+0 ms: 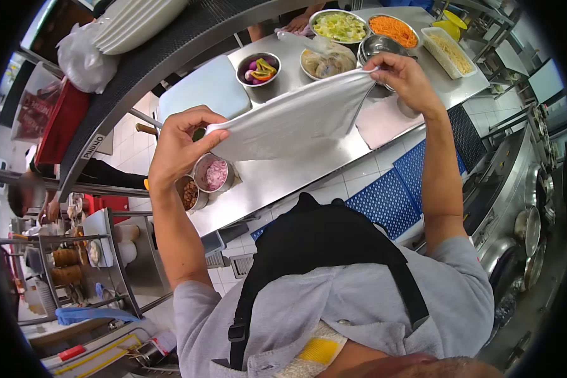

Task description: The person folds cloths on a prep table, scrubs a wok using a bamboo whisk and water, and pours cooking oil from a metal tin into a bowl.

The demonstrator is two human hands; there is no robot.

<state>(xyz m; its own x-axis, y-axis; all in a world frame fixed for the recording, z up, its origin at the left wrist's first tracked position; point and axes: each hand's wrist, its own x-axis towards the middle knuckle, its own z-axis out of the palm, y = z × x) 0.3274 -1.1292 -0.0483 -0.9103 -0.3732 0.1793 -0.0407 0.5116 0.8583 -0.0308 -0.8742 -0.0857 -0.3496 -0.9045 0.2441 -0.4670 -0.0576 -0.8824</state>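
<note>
A thin white plastic bag [296, 120] is stretched between my two hands above the steel table [258, 189], its top edge pulled taut and its body sagging below. My left hand [183, 142] pinches one corner between thumb and fingers. At the opposite corner my right hand [403, 79] is closed in the same way. Below my left hand stand a metal pot of chopped pink onion [215, 174] and a container of brown pieces [189, 193]. Near my right hand are stacked metal bowls [382, 45] and a bowl with a clear bag of food [327, 63].
Along the far side are a white cutting board [205, 89], a bowl of purple onions [258, 69], chopped greens [339, 27], shredded carrot [394, 30] and a white basket [448, 51]. A pink cloth [390, 121] lies on the right. Other people's hands [296, 24] show beyond the table.
</note>
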